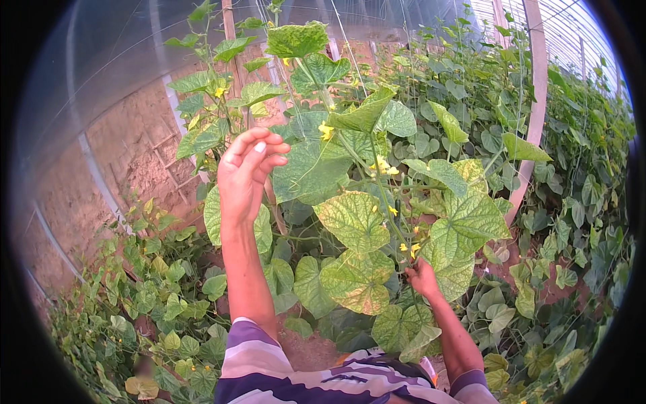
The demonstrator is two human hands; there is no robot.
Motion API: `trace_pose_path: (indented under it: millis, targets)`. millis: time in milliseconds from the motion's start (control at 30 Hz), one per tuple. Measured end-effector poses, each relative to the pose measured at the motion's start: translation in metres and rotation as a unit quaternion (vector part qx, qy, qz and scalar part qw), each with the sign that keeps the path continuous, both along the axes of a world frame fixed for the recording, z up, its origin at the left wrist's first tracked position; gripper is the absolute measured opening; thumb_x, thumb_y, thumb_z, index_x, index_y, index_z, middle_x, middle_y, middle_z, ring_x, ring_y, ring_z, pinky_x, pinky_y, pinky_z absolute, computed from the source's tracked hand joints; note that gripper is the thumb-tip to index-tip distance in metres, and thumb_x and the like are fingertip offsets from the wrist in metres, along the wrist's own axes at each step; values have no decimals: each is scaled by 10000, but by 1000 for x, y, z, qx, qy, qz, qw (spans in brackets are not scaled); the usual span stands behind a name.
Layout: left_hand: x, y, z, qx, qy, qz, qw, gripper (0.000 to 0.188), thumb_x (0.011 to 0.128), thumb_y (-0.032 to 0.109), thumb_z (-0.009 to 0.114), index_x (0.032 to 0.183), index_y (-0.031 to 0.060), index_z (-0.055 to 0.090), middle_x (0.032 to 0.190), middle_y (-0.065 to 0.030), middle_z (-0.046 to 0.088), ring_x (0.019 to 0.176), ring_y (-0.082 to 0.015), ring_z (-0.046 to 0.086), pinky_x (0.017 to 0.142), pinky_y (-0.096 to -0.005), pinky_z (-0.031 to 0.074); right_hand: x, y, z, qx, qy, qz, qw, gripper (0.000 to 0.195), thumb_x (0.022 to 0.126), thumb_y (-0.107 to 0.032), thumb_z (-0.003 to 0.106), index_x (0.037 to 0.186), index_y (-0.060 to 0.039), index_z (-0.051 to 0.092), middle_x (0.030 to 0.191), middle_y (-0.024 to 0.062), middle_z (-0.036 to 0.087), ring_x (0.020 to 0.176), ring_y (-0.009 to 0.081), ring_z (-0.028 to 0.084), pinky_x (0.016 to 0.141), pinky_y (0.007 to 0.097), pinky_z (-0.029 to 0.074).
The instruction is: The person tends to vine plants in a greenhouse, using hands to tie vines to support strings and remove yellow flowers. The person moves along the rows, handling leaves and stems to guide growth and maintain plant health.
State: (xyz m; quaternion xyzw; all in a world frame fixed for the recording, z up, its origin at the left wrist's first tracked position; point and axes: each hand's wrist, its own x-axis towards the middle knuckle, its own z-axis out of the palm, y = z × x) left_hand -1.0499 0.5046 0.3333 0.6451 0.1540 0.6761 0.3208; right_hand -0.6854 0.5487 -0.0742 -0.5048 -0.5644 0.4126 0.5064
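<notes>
My left hand (251, 164) is raised at the left of a tall cucumber vine, its fingers loosely curled and nothing visible in them. It is closest to a broad green leaf (310, 171). Lower and to the right, my right hand (423, 278) pinches the vine's stem, just under some small yellow flowers (414, 250); leaves partly hide what lies between the fingertips. The vine's main stem (384, 197) runs up from there. Yellowed, mottled leaves (353, 220) spread between my hands. A slim dark-green young cucumber (397, 208) hangs beside the stem.
White support strings (349, 48) run down from above. A post (535, 96) stands at the right, before dense rows of vines (580, 166). At left are an earthen wall (126, 146), curved greenhouse ribs (98, 171) and a small ladder-like wooden frame (169, 159). Low vines (166, 288) cover the ground.
</notes>
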Motion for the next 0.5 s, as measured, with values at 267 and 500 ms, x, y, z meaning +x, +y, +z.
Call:
trace_pose_path:
  millis: [267, 500]
  targets:
    - [62, 68, 58, -121, 208, 130, 962, 349, 1018, 198, 627, 1259, -50, 583, 1127, -113, 686, 973, -159, 655, 815, -312, 583, -7, -3, -15, 49, -173, 7, 984, 226, 960, -18, 640, 1167, -3, 549, 787, 50, 595, 610, 138, 541, 578, 317, 479]
    - [52, 71, 14, -24, 188, 226, 955, 187, 991, 185, 667, 992, 0, 685, 881, -10, 645, 747, -77, 515, 675, -232, 414, 5, -17, -10, 19, -210, -49, 976, 263, 947, -192, 669, 1149, -44, 587, 927, 213, 682, 789, 366, 647, 759, 445, 513]
